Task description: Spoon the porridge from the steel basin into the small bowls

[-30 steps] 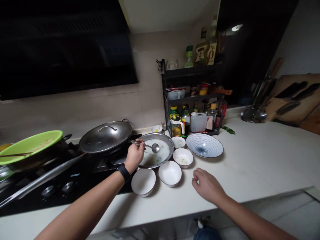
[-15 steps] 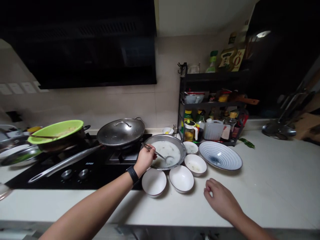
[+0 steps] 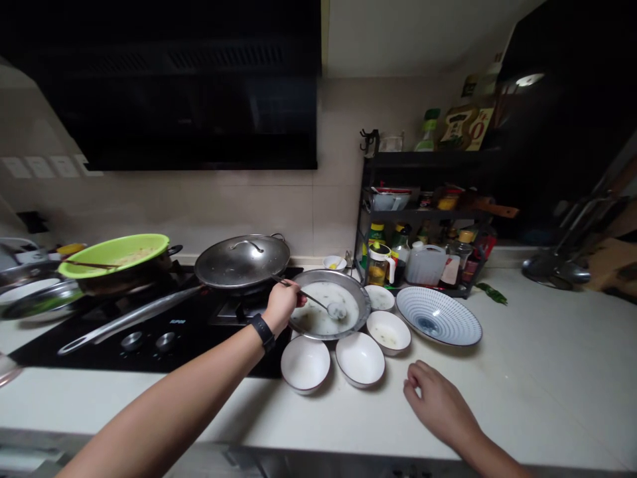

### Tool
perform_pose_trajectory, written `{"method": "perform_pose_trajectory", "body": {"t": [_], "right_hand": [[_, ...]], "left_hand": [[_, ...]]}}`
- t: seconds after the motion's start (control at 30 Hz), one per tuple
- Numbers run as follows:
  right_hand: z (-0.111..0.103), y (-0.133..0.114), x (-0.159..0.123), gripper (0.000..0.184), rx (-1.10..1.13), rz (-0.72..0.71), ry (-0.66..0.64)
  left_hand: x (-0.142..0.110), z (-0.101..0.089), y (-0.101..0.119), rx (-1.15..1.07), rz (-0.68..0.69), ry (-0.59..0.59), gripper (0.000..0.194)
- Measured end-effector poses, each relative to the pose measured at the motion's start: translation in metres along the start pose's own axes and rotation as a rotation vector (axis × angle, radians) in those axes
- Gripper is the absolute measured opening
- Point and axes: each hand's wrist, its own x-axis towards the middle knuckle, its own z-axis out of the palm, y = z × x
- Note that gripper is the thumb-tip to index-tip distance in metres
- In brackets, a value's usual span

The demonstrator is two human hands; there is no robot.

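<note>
The left hand was closed around the handle of a metal ladle, and the handle was gripped between the thumb and the fingers. The long axis of the ladle was slanted from the hand toward the right and slightly downward, so that the ladle head was placed in the milky liquid inside a round steel basin. This basin was located directly to the right of the left hand, and the left hand was clearly the nearer one to it. The right hand was relaxed, its fingers were slightly curled, and nothing was held in it. It was positioned well apart from the basin, over the white counter, although it could not be told whether the counter was touched. Three white bowls were set along the near side of the basin, and a wide blue-patterned bowl was seen further right. A lidded wok was standing on the black hob, just behind the left hand.
</note>
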Motion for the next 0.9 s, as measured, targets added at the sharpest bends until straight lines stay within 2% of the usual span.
{"method": "perform_pose_trajectory", "body": {"t": [0.27, 0.47, 0.7, 0.9], "right_hand": [[-0.002, -0.002, -0.001, 0.018, -0.019, -0.003, 0.0], [-0.003, -0.004, -0.001, 0.017, -0.035, 0.003, 0.003], [-0.007, -0.009, -0.002, 0.016, -0.048, 0.002, -0.01], [-0.009, -0.011, -0.002, 0.016, -0.033, 0.012, 0.0]], "left_hand": [[0.008, 0.002, 0.024, -0.02, 0.025, -0.014, 0.012], [0.004, 0.014, 0.035, -0.032, 0.04, -0.035, 0.012], [-0.015, 0.045, 0.039, -0.04, 0.019, -0.121, 0.011], [-0.034, 0.08, 0.014, 0.006, 0.001, -0.204, 0.014]]}}
